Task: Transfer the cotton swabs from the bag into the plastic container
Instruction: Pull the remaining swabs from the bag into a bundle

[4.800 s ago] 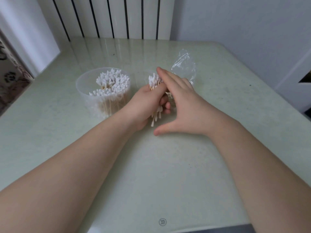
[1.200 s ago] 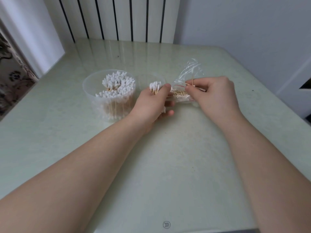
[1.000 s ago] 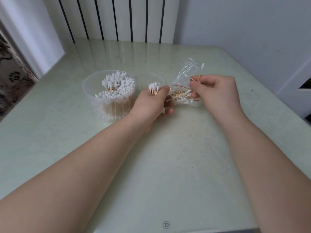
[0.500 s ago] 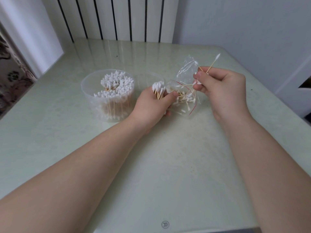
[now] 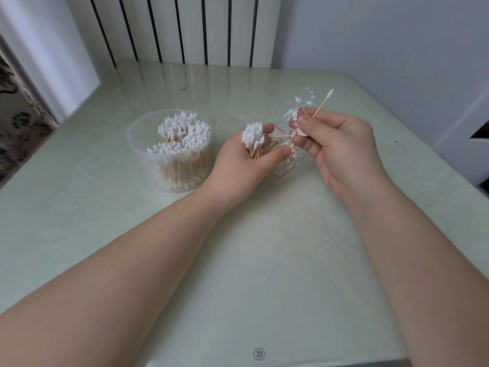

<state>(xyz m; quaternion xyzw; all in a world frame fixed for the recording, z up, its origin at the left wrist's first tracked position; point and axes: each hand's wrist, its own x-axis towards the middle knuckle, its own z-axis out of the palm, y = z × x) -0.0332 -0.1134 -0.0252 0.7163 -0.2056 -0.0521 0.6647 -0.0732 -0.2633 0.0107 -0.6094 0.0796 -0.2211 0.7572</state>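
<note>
**While one bundle is sitting in the left hand, the right is pinching swabs by the bag**

One pale green surface is carrying everything. One round plastic container is standing just left of the hands, holding upright cotton swabs too many to count. Two hands are working. The left hand is curling its fingers round one bundle, tips up. The right hand is pinching a few swabs, fingers clamped together. One clear bag is sitting crumpled between the hands, with more swabs inside. One single swab is sticking up from the right-hand pinch.
</note>
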